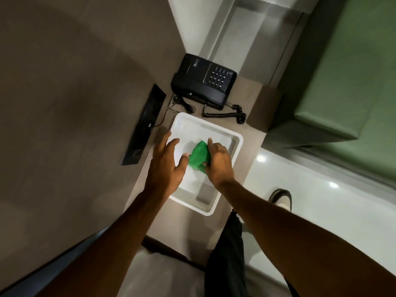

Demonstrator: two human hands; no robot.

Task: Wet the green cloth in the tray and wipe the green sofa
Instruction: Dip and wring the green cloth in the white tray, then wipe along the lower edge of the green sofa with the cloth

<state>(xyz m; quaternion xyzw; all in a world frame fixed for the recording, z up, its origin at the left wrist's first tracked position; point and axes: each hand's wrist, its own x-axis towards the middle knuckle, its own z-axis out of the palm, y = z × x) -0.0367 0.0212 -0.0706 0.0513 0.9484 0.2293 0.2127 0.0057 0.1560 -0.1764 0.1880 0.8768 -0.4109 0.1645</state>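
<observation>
A bunched green cloth (198, 155) is held over the white tray (236, 139), which rests on a narrow brown ledge. My right hand (219, 162) grips the cloth from the right, forefinger stretched out over it. My left hand (166, 159) hovers over the tray's left half with fingers spread, its thumb tip close to the cloth's left edge. The green sofa (347, 82) fills the upper right. I cannot make out water in the tray.
A black telephone (203, 81) with a coiled cord (227, 114) sits just beyond the tray. A black socket panel (143, 125) is set into the brown surface at left. Glossy white floor and my shoe (281, 199) lie to the right.
</observation>
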